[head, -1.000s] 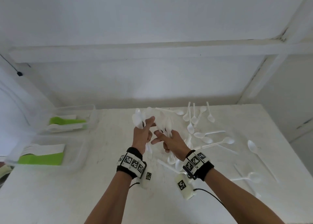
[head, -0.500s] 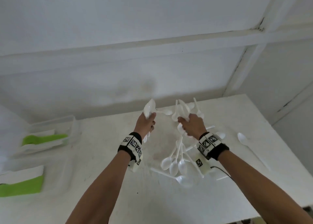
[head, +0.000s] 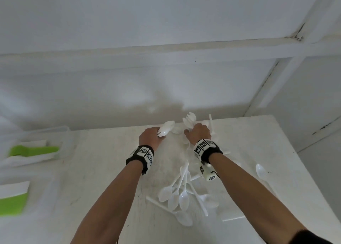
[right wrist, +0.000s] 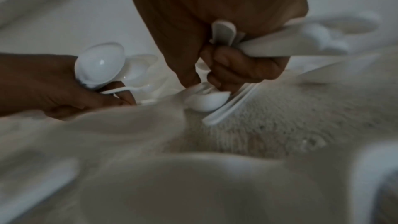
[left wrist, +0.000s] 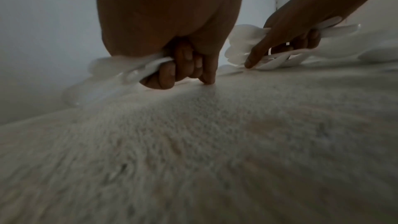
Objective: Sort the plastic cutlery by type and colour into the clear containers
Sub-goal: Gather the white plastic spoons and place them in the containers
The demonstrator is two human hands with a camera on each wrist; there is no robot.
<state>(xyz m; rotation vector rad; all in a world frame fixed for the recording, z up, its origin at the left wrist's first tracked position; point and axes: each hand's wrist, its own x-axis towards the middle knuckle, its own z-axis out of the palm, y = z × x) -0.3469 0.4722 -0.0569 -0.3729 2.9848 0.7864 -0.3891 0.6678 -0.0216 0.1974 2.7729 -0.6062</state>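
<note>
My left hand [head: 150, 137] and right hand [head: 198, 133] each clench a bunch of light, slippery white plastic spoons [head: 166, 128] by the handles, low over the white counter [head: 103, 169].

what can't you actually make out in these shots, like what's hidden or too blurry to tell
- How many white spoons the left hand holds: head view, the bowls overlap; left wrist view, blurred.
- How many spoons the right hand grips: its fingers cover the handles in every view.
- What is in the clear containers: head view, motion blur and the left edge leave only green and white shapes.
- What fills the foreground of the right wrist view: out of focus.
</note>
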